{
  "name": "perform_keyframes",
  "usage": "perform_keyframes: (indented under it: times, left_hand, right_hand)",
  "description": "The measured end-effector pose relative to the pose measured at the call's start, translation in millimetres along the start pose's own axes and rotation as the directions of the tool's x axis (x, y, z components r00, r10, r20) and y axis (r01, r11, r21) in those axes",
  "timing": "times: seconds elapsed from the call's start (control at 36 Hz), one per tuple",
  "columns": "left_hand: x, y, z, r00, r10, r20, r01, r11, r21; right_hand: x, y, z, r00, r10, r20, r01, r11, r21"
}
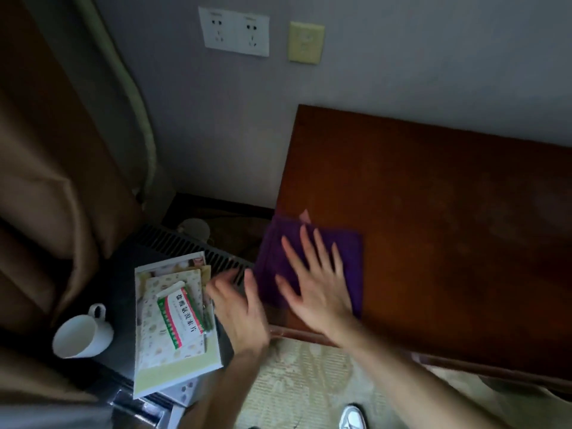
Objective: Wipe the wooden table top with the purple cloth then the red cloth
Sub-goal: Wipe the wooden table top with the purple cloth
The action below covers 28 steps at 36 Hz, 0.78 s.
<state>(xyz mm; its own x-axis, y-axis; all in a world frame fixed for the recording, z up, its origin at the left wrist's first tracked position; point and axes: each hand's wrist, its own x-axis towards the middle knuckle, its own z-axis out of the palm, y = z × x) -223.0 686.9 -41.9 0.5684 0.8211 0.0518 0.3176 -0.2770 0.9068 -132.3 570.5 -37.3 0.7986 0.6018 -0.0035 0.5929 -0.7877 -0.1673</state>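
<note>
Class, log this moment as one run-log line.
stage: purple wipe | right hand: flat on purple cloth | left hand: off table edge | red cloth: unseen

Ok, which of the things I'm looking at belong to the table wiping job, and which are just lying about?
Part of the job:
- purple cloth, under the flat right hand
- wooden table top
- left hand, at the table's left edge

Just lying about:
- white mug
- stack of booklets with a medicine box on top
- wall sockets

No red cloth is clearly visible.

The green, white and red cardboard medicine box (181, 317), left of the dark wooden table top (433, 227), reads "盐酸氨溴索片".
</note>
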Motion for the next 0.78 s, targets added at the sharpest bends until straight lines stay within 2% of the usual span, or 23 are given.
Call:
perform_keyframes:
  times: [0.11,0.17,0.22,0.28,0.33,0.36,0.39,0.44,0.5,0.58,0.72,0.78]
  left_hand:
    - [-16,2,-28,0.978,-0.113,0.174,0.126,0.99,-0.067]
    - [-7,7,-35,0.966,-0.118,0.232,0.132,0.99,-0.045]
    - [10,16,-37,0.959,-0.086,0.269,0.073,0.996,0.058]
    - [30,28,-35,0.95,0.011,0.313,-0.066,0.984,0.164]
    - [51,40,-30,0.885,0.156,0.439,-0.277,0.934,0.226]
    - [61,46,-26,0.82,0.21,0.532,-0.397,0.879,0.265]
    - [69,51,-22,0.745,0.229,0.626,-0.509,0.802,0.313]
    - [79,65,-9,0.62,0.179,0.764,-0.662,0.642,0.387]
    - [85,75,3,0.562,0.084,0.823,-0.708,0.563,0.426]
    - [91,80,16,0.503,-0.028,0.864,-0.724,0.533,0.439]
    - [90,84,25,0.419,-0.1,0.902,-0.762,0.502,0.409]
    - [87,83,26,0.39,-0.129,0.912,-0.785,0.47,0.403]
  right_hand:
    - [-45,-19,0,0.999,-0.007,0.048,0.005,0.999,0.053]
    - [-55,-22,-2,0.997,-0.01,0.081,0.005,0.998,0.058]
    - [-56,-21,-7,0.993,-0.025,0.111,0.016,0.997,0.077]
    - [-52,-15,-19,0.994,-0.02,0.105,0.004,0.989,0.145]
    - [-43,-6,-39,0.994,0.055,0.091,-0.075,0.971,0.228]
    - [-39,0,-47,0.989,0.114,0.09,-0.132,0.963,0.234]
    - [-36,6,-53,0.979,0.173,0.105,-0.192,0.956,0.221]
    - [-28,21,-63,0.948,0.263,0.181,-0.295,0.939,0.178]
    - [-19,34,-70,0.919,0.269,0.288,-0.324,0.932,0.164]
    - [-10,43,-74,0.902,0.254,0.35,-0.322,0.935,0.151]
    - [2,46,-76,0.827,0.301,0.475,-0.426,0.886,0.18]
    - [0,45,-74,0.816,0.287,0.501,-0.406,0.903,0.143]
